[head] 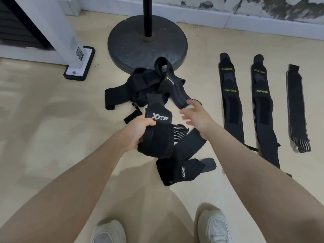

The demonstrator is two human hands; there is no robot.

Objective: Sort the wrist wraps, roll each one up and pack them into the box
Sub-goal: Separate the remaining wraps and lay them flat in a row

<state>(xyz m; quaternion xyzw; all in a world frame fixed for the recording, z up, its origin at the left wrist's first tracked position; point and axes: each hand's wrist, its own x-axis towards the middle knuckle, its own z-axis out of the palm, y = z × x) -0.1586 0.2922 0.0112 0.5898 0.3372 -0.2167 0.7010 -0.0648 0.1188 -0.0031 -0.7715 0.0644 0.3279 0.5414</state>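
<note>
My left hand (138, 131) grips a black wrist wrap marked XTEP (157, 135), held up above the floor. My right hand (196, 116) hovers open beside it, fingers spread, holding nothing. Behind them a tangled heap of black wraps (152, 85) lies on the floor. A black wrap with a grey end (184, 170) lies near my feet. To the right, two long XUEYING wraps (231, 100) (263, 106) and a grey striped wrap (297, 109) lie flat side by side. No box is in view.
A round black stand base (133, 42) with a pole sits just behind the heap. A white post on a black foot (79, 64) stands at the left. A white baseboard (245, 20) runs along the back. My white shoes (212, 225) are at the bottom.
</note>
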